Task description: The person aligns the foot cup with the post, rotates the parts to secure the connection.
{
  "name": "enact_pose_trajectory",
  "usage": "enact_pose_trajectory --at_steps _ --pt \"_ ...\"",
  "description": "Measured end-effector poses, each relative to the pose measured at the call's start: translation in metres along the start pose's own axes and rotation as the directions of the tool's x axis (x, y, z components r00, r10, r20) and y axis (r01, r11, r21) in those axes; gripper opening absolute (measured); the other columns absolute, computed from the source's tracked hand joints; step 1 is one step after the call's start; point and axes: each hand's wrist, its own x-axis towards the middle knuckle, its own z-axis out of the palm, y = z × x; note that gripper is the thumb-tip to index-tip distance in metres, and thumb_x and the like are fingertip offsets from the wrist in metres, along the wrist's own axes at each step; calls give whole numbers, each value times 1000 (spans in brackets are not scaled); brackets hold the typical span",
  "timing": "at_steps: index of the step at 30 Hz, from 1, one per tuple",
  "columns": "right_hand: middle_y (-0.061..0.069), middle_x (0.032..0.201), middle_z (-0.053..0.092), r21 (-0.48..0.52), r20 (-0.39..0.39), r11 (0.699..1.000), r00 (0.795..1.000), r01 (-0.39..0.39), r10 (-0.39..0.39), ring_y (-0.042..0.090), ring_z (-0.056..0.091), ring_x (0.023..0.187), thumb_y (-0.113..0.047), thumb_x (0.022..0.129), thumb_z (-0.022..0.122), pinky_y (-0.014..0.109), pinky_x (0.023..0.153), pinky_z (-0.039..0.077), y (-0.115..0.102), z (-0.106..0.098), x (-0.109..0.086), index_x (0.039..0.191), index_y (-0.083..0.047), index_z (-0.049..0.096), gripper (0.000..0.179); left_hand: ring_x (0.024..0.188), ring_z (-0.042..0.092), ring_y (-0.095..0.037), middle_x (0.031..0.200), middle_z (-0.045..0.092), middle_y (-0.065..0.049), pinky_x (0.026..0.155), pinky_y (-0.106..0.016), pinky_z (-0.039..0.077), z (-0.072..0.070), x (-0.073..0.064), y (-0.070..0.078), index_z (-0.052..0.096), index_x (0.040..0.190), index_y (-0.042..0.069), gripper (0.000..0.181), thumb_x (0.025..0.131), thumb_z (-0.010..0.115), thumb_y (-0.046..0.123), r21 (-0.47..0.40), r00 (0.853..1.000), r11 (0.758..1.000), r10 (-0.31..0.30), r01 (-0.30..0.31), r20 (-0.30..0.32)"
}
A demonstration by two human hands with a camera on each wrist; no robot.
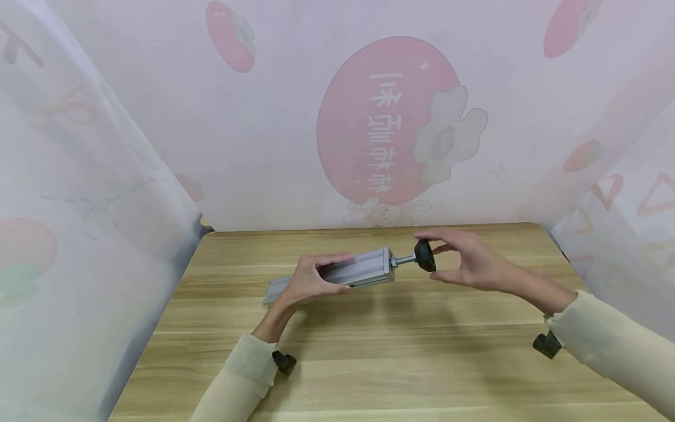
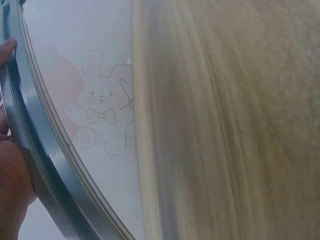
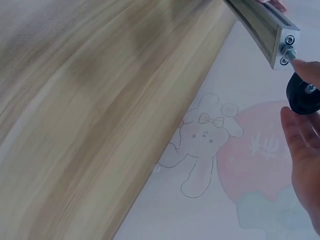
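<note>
Held at an angle over the wooden table is a silver aluminium profile (image 1: 364, 268) with grooves along its length. My left hand (image 1: 306, 282) grips it around the middle, thumb on the near side and fingers across the far side. From its right end a threaded rod (image 1: 405, 259) sticks out, carrying a round black levelling foot (image 1: 424, 255). My right hand (image 1: 471, 262) holds this foot by its rim between thumb and fingers. In the right wrist view, the end plate (image 3: 286, 47) shows screws and a nut around the rod. The left wrist view has the profile (image 2: 47, 150) along its left side.
The wood-grain table (image 1: 358, 375) spans the space below both hands. Behind it hangs a pale printed curtain (image 1: 285, 146), with more curtain on the left and right. A small black device (image 1: 285, 362) sits at the left cuff, another (image 1: 546, 344) at the right cuff.
</note>
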Motion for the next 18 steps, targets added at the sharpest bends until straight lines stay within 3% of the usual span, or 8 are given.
enact_pose_trajectory --at_steps 6,12,15,18 --pt "13 128 71 12 -13 1000 1000 -2 3 22 70 115 13 67 93 35 83 64 -1 -1 0 139 0 62 80 129 67 -23 133 74 -4 105 -28 52 0 0 -1 79 128 15 58 73 96 9 -3 1000 1000 2 -2 3" --pt "8 118 76 59 -18 986 988 -153 154 19 74 104 0 79 92 36 79 64 -6 -1 -1 136 -2 65 63 129 67 -23 134 73 -5 106 -27 51 0 0 -1 79 128 15 59 72 95 8 -3 1000 1000 3 -3 2" --pt "6 111 77 91 -10 960 964 -265 267 17 75 97 -6 83 90 33 77 64 -9 -1 0 133 -3 68 54 128 67 -23 133 74 -4 105 -27 51 0 0 0 79 128 15 59 72 95 6 -8 1000 1000 7 -7 2" --pt "3 103 78 79 2 913 915 -401 402 15 76 90 -15 88 88 30 78 63 -12 -2 2 129 -3 70 46 127 68 -25 133 74 -6 104 -28 52 0 0 0 79 128 13 59 72 95 6 -11 1000 1000 16 -16 2"
